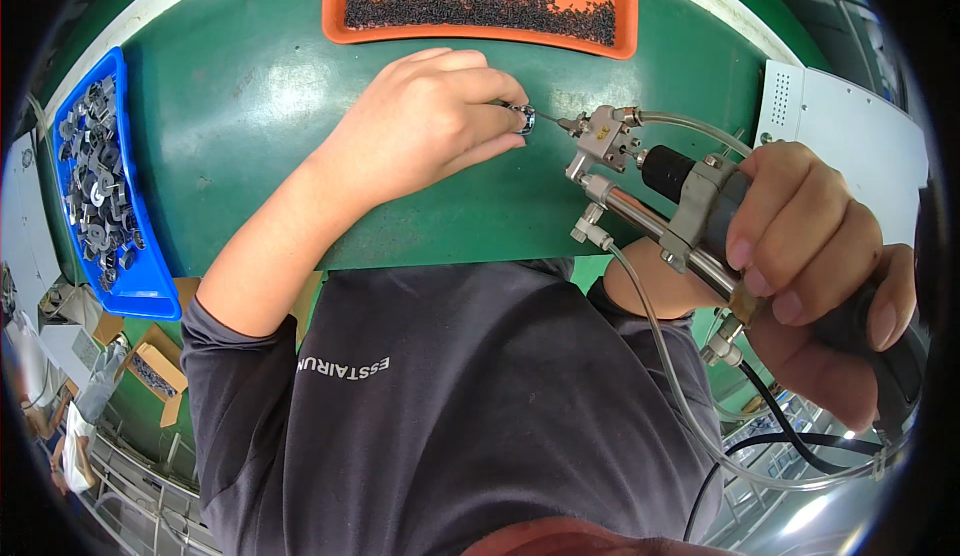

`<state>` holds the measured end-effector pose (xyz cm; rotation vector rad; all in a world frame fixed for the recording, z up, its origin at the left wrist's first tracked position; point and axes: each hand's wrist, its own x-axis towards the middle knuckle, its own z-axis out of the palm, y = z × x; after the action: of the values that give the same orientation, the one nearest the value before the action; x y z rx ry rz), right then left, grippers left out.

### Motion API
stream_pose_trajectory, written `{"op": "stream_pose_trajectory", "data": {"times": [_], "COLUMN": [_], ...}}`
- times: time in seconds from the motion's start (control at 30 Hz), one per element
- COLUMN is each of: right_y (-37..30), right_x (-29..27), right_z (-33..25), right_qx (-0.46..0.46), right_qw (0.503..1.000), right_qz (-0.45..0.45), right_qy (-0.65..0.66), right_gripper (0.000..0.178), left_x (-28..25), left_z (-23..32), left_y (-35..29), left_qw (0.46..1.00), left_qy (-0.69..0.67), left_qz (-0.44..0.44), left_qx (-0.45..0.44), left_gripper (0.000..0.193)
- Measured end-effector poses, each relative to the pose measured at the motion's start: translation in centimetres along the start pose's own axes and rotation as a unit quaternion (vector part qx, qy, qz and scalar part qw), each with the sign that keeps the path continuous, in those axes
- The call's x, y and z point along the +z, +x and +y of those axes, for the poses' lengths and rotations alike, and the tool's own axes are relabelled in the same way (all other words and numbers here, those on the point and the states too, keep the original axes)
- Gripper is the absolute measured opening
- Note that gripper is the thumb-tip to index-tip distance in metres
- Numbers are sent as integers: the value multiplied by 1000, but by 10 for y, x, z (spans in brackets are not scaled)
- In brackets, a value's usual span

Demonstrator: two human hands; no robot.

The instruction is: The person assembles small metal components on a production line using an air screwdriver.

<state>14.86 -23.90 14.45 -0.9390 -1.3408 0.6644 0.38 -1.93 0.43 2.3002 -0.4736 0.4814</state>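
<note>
My left hand (pixel 430 116) is over the green table, its fingers pinching a small dark part with a shiny rim (pixel 526 120). Most of that part is hidden behind the fingers. At the right, my right hand (pixel 820 246) wraps round the dark grip of a hose-fed power tool (pixel 690 196). Its front carries a metal block, and a thin needle-like tip points left at the small part. The tip's end is at or very close to the part; whether they touch, I cannot tell.
An orange tray (pixel 480 36) of many small black pieces stands at the far side. On the left, a blue tray (pixel 150 266) holds dark plastic parts. Clear hoses (pixel 650 326) and a black cable (pixel 780 436) trail from the tool. A white box (pixel 850 126) stands at the right.
</note>
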Motion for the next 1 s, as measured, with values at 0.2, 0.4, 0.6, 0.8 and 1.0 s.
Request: {"op": "stream_pose_trajectory", "data": {"times": [0.2, 0.4, 0.6, 0.8, 1.0], "right_y": [-10, 5, -10, -6, 17], "right_x": [31, 34, 31, 23, 24], "right_z": [-4, -10, 0, 11, 16], "right_qx": [-36, 35, -36, 6, 18], "right_qw": [985, 986, 984, 988, 991], "right_qz": [141, 122, 146, 148, 131], "right_qy": [-96, -110, -91, -37, 29], "right_gripper": [56, 55, 55, 43, 31], "left_x": [1, 1, -1, 2, 5], "left_z": [0, 1, -1, -1, -3], "left_y": [3, 1, 0, 2, 2], "left_qw": [1000, 1000, 1000, 1000, 1000], "left_qy": [-5, 1, 8, 7, -6], "left_qz": [0, 0, -4, 6, 11], "left_qx": [16, 10, 7, 14, 24], "left_gripper": [15, 15, 14, 14, 16]}}
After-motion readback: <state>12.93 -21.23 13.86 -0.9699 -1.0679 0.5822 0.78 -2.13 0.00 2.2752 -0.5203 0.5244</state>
